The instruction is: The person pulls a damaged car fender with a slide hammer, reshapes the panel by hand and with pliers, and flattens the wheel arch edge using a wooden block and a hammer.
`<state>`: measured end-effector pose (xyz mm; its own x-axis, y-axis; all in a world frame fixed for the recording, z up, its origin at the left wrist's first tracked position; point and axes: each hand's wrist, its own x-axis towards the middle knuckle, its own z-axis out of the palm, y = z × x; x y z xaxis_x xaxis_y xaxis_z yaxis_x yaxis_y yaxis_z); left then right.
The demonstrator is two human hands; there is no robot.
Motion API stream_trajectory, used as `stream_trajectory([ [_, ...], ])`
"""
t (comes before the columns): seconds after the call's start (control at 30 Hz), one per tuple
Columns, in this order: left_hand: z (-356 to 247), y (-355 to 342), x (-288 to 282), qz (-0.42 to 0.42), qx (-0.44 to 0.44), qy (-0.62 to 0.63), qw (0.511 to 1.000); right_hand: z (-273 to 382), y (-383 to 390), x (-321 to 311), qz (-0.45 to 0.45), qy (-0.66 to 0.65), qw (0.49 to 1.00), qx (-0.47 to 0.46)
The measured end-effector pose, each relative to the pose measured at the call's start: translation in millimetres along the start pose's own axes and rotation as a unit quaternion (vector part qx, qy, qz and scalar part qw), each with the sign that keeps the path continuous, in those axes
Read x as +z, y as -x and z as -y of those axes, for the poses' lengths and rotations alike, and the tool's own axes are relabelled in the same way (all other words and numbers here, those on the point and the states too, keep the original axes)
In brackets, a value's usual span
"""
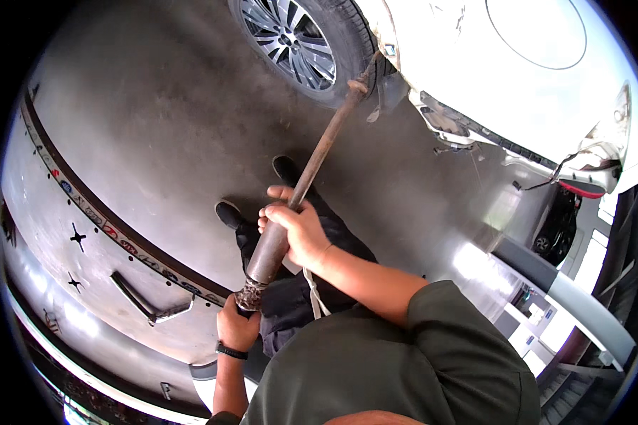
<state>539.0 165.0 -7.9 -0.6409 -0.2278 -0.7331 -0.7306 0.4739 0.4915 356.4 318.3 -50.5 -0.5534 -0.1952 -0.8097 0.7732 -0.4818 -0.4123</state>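
Gripping the near end of a rusty metal tool [307,177], the left hand [237,324] is closed, its thumb laid along the back, just below a dark, rough collar [249,294]. The right hand [301,230] is curled around the upper end of the tool's thick brown sleeve [266,256], where it meets the thin rod; the thumb lies across the top, fingertips show on the far side, and one finger stands out straighter beside the rod.

The tool slants up and away in front of the person's body, above the floor [156,120]. Its far end reaches the edge of a white car [503,85], just beside the tyre [347,39] of a wheel with silver spokes [290,42]. Whether that end is hooked on or only rests against the car cannot be told. Farther along the car, loose dark wires [561,168] hang near a red lamp [581,190].

A black watch [232,350] circles the left wrist, and a pale strap [313,292] hangs below the right wrist. Two dark shoes [229,214] stand on the floor under the tool. To the left spreads a grey metal panel [106,262] with cross-shaped cutouts, small stickers along its dark edge, and a bent handle [149,312].
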Motion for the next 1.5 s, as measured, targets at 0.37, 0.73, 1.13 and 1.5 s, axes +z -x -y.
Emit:
stream_trajectory([
  [0.37, 2, -17, -3, 0.006, 0.036, 0.011, 0.999, 108, -74, -16, 0.031, -0.013, 0.994, -0.106],
  [0.73, 137, 53, -31, -0.004, -0.033, 0.030, 0.999, -163, -12, 25, -0.005, 0.036, 0.982, 0.186],
  [1.13, 80, -95, -96, 0.130, 0.145, -0.209, 0.958, -48, 23, 11, -0.026, -0.199, 0.977, 0.066],
  [1.5, -231, -322, -80, 0.253, 0.233, 0.017, 0.939, -7, -69, -69, -0.292, -0.088, 0.923, -0.235],
])
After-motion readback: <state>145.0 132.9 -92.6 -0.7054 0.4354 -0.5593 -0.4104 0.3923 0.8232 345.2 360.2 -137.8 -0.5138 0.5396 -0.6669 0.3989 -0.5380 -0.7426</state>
